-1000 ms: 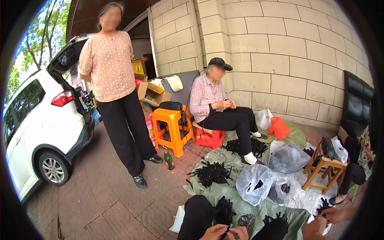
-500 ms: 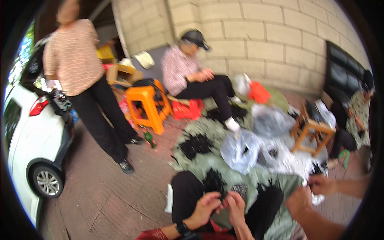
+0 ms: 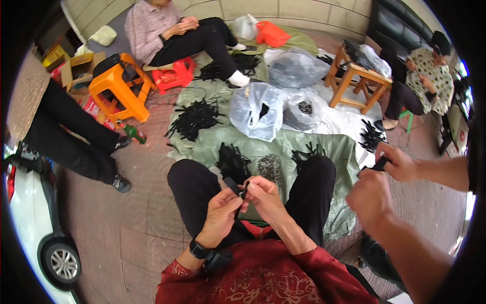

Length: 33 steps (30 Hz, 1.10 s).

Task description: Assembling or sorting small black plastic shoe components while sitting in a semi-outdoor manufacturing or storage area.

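Note:
Between my knees, my left hand [image 3: 221, 209] pinches a short black strap [image 3: 234, 186], its end sticking up past the fingers. Fingers of my right hand [image 3: 264, 196] are closed at the same strap, on a small dark piece whose kind I cannot make out. Just beyond the hands, a bunch of black straps [image 3: 233, 162] lies on the green sheet [image 3: 202, 148]. Beside it is a heap of small grey, metallic-looking bits [image 3: 269, 168]. More black straps [image 3: 307, 154] lie behind my right knee.
At right, a co-worker's hands [image 3: 372, 192] hold another black strap. Plastic bags [image 3: 257, 109], a wooden stool [image 3: 360, 76] and strap piles [image 3: 193, 119] stand ahead. Left are an orange stool [image 3: 114, 88], a green bottle [image 3: 132, 133], a standing person [image 3: 66, 131] and a white car [image 3: 30, 218].
The view has tipped downward, showing more of my lap and arms. My hands stay together at the strap, which now shows clearly between them.

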### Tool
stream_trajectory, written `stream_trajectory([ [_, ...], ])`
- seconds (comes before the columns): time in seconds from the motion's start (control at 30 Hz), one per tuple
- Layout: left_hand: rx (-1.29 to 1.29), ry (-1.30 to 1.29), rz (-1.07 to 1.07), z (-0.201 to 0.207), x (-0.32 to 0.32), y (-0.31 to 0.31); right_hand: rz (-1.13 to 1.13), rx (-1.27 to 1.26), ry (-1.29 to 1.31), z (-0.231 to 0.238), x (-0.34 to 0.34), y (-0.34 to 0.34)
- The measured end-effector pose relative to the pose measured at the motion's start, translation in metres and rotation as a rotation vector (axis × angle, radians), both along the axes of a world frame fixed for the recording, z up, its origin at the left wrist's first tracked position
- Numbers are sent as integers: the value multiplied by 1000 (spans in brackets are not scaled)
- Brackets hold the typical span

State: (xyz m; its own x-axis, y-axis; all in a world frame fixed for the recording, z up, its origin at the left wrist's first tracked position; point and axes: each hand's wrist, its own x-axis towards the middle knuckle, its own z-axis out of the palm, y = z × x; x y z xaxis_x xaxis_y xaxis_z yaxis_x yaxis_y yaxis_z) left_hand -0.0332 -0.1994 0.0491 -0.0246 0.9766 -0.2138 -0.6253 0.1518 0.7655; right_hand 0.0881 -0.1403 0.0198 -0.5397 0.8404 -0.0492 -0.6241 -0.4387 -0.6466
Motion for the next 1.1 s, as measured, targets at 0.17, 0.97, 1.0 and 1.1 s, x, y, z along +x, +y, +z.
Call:
stream_trajectory([
  [0.17,-36,34,25,3,-3,-2,-102,2,67,6,22,16],
  [0.97,235,179,191,0,-85,58,-958,419,-768,53,201,21],
  [1.0,244,180,194,1,-84,61,-960,423,-769,53,201,23],
  [1.1,225,172,224,-8,-90,63,-959,588,-1171,44,188,39],
])
